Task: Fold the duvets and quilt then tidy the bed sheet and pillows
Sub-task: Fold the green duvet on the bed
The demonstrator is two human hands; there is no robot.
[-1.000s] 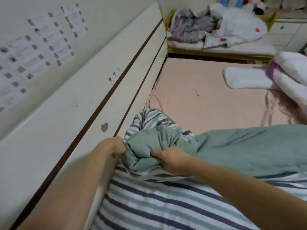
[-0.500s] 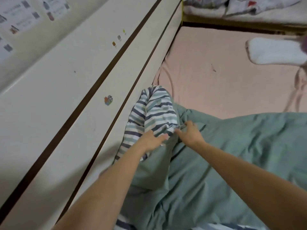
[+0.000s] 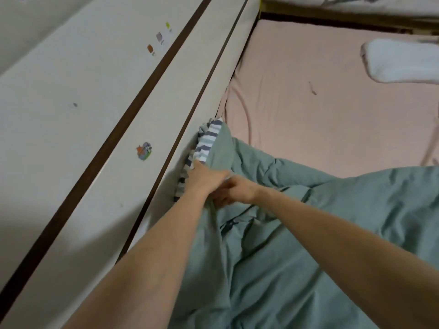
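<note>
A green duvet (image 3: 308, 233) with a blue-and-white striped underside (image 3: 205, 143) covers the near half of the bed. Its corner is pushed up against the white headboard (image 3: 95, 129). My left hand (image 3: 205, 178) grips that corner where green and striped cloth meet. My right hand (image 3: 234, 189) sits just beside it, fingers curled into the green fabric. The pink bed sheet (image 3: 308, 103) lies bare beyond the duvet, wrinkled near the headboard.
A white plush toy's limb (image 3: 401, 62) lies on the sheet at far right. Another bed's edge (image 3: 356, 5) runs along the top. Small stickers (image 3: 143, 151) dot the headboard, which walls off the left side.
Both hands have carried the duvet corner toward the headboard, and more green fabric now covers the striped side. The camera has tilted further down.
</note>
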